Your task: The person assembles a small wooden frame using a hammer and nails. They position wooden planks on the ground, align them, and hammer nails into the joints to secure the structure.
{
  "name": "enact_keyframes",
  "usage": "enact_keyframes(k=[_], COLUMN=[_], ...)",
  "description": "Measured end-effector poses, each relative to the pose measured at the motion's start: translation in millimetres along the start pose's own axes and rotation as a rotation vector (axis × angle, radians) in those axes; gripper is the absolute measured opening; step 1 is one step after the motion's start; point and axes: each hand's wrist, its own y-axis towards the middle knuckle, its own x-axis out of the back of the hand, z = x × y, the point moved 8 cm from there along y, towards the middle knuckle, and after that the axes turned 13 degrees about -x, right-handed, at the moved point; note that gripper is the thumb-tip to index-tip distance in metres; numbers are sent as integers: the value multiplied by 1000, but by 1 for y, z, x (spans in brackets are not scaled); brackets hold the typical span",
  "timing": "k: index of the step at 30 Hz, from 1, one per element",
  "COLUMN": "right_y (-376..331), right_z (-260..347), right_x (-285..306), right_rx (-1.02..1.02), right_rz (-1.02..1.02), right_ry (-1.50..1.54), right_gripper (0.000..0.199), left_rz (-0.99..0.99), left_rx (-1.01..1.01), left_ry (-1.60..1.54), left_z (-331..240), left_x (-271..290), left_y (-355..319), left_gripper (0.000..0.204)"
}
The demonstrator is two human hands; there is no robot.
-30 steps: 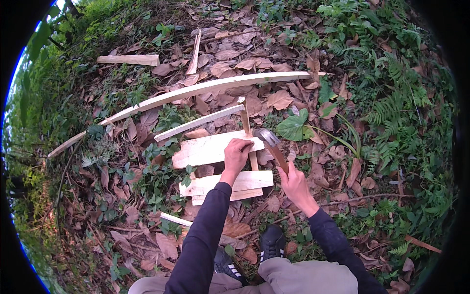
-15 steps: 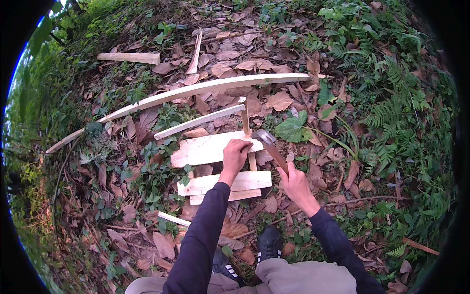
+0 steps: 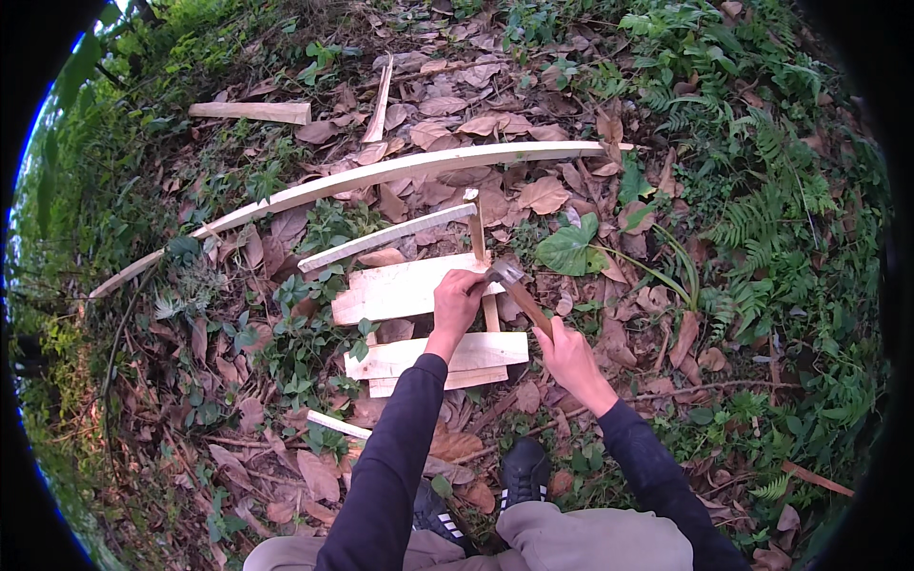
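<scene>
The left hand (image 3: 457, 303) has its fingers pinched together at the right part of the wide pale board (image 3: 390, 288); whether they hold anything small cannot be told. The right hand (image 3: 569, 364) is wrapped around the wooden handle of a hammer (image 3: 526, 303), whose metal head lies right at the left fingertips. A narrow wooden rail (image 3: 491, 314) shows between the wide board and a second board (image 3: 433, 356) nearer the person, with a thinner plank (image 3: 443, 383) partly under that one's near edge. Beyond the wide board, a wooden batten (image 3: 386, 237) slants up to a short post (image 3: 478, 230). Farther out, a long wooden strip (image 3: 400, 169) crosses the leaf-strewn ground, with two offcuts past it, one blocky (image 3: 249, 111), one splintered (image 3: 379, 105). Black shoes (image 3: 525, 473) stand at the near side.
</scene>
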Motion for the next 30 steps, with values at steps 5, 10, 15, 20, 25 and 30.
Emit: enact_keyframes(k=[5, 10, 15, 20, 25, 30], right_y=[-11, -32, -24, -14, 2, 18], right_z=[7, -7, -13, -8, 15, 30], right_x=[17, 23, -10, -4, 5, 11], right_rx=[-91, -148, -210, -142, -95, -26], right_rz=[-25, -96, 15, 40, 80, 85], right_ry=[224, 430, 363, 282, 214, 11], right_gripper=[27, 27, 27, 27, 31, 31], left_rz=[169, 359, 433, 469, 434, 373], left_rx=[-6, -65, 69, 89, 108, 75], left_ry=[-43, 320, 587, 618, 582, 606], left_z=[1, 10, 49, 43, 50, 47], left_x=[8, 57, 77, 71, 74, 77], left_y=[2, 21, -10, -8, -8, -9], left_gripper=[19, 56, 86, 83, 78, 73])
